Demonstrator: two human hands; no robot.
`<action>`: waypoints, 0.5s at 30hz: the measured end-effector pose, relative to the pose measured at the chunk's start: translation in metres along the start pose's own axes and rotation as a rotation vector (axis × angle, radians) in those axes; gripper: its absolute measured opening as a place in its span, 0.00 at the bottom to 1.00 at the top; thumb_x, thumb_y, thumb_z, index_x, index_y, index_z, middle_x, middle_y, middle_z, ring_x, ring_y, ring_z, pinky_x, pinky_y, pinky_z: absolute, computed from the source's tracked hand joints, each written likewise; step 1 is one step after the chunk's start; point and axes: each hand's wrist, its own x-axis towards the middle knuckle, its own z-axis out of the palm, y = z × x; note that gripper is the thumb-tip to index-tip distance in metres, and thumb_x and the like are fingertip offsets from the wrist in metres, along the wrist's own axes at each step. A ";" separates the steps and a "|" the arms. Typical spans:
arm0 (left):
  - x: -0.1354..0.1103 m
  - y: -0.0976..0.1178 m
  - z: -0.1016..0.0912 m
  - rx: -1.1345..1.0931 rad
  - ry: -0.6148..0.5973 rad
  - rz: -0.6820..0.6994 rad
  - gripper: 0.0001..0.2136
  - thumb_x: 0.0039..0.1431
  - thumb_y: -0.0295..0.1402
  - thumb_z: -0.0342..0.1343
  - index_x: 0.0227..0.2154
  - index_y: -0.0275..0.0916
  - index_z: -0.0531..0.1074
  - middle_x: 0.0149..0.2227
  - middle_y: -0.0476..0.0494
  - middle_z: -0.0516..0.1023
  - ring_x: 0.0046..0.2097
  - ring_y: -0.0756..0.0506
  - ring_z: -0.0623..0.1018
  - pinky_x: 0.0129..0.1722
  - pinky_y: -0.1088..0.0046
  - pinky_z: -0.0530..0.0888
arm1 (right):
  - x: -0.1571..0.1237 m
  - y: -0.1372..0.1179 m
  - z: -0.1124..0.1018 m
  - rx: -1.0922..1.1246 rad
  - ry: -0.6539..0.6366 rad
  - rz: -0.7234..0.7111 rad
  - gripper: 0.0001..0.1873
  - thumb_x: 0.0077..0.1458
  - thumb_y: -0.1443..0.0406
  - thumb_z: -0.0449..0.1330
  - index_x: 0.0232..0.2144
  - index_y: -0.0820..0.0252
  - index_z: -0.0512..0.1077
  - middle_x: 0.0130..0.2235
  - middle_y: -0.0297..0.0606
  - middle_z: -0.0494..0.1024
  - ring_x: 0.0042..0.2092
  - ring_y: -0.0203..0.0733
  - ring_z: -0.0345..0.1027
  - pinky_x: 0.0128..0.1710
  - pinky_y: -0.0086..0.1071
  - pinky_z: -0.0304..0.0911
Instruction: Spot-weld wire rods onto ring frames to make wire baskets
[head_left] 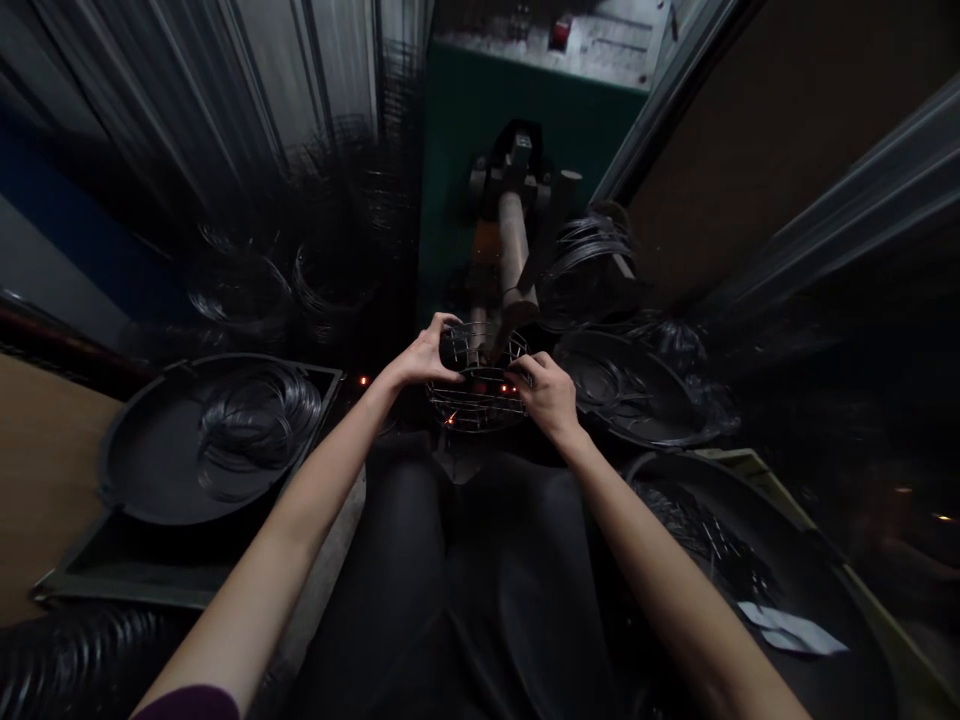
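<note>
Basket (480,408) mid-scene, at near end of machine arm (514,240). Left hand (421,358) grasping left rim, right hand (550,396) pinching right rim. Sparks (451,419) close by could burn bare fingers; flinch or slack hold could tilt basket.

A dim metalworking workshop: beyond the fingers (536,370) stands a green box-bodied machine (454,120) with a pale cylindrical metal arm (514,235), bright orange sparks (450,420) glow near the fingers, and to their left thin grey wire rings (262,415) lie in a wide round black tray (142,460).
</note>
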 end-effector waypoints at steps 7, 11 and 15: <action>0.016 0.005 -0.004 0.020 -0.013 -0.015 0.40 0.32 0.36 0.69 0.51 0.39 0.56 0.51 0.36 0.65 0.56 0.36 0.67 0.57 0.52 0.62 | 0.022 0.002 -0.002 0.047 0.014 0.025 0.14 0.59 0.56 0.54 0.37 0.58 0.74 0.35 0.38 0.74 0.32 0.38 0.66 0.28 0.28 0.56; -0.001 -0.002 -0.010 -0.077 0.028 -0.055 0.50 0.32 0.38 0.71 0.59 0.41 0.49 0.58 0.32 0.59 0.63 0.34 0.58 0.61 0.50 0.56 | -0.052 0.037 -0.032 0.223 0.083 0.089 0.18 0.57 0.52 0.52 0.40 0.57 0.72 0.41 0.42 0.76 0.42 0.45 0.70 0.42 0.35 0.64; -0.041 -0.032 -0.024 -0.340 0.240 -0.200 0.52 0.41 0.46 0.65 0.63 0.41 0.38 0.62 0.27 0.55 0.65 0.37 0.55 0.61 0.51 0.56 | -0.161 0.115 -0.058 -0.072 -0.118 0.647 0.18 0.47 0.46 0.51 0.22 0.50 0.69 0.20 0.41 0.71 0.23 0.54 0.68 0.22 0.45 0.63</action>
